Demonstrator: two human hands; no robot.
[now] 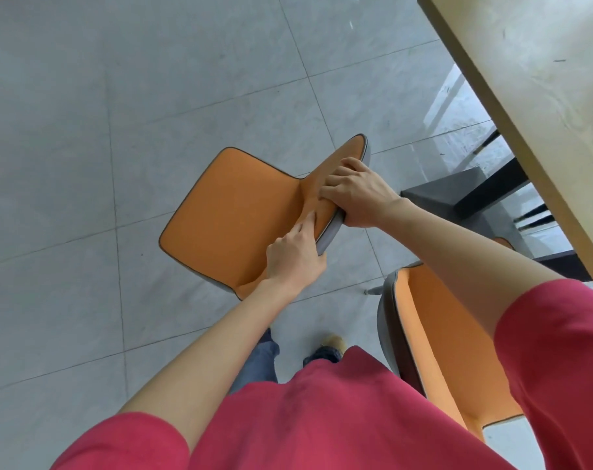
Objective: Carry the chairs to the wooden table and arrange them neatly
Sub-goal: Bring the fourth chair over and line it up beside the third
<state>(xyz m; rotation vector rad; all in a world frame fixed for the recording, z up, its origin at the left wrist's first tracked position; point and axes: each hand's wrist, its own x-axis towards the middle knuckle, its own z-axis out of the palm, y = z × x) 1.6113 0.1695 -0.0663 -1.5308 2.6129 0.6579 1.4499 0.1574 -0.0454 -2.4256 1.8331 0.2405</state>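
An orange chair (pixel 230 215) with a grey back shell is in the middle of the view, over the tiled floor, its seat pointing left and away from me. My left hand (pixel 293 261) grips the lower end of its backrest edge. My right hand (pixel 359 195) is wrapped over the top of the backrest. The wooden table (pixel 539 106) runs along the upper right, its edge slanting down to the right. A second orange chair (pixel 437 334) stands at the lower right beside the table, partly hidden by my right arm.
Black table legs and a dark base (pixel 458 195) show under the table's edge. Grey floor tiles (pixel 118 113) fill the left and top. My feet (pixel 329 347) are on the floor just behind the held chair.
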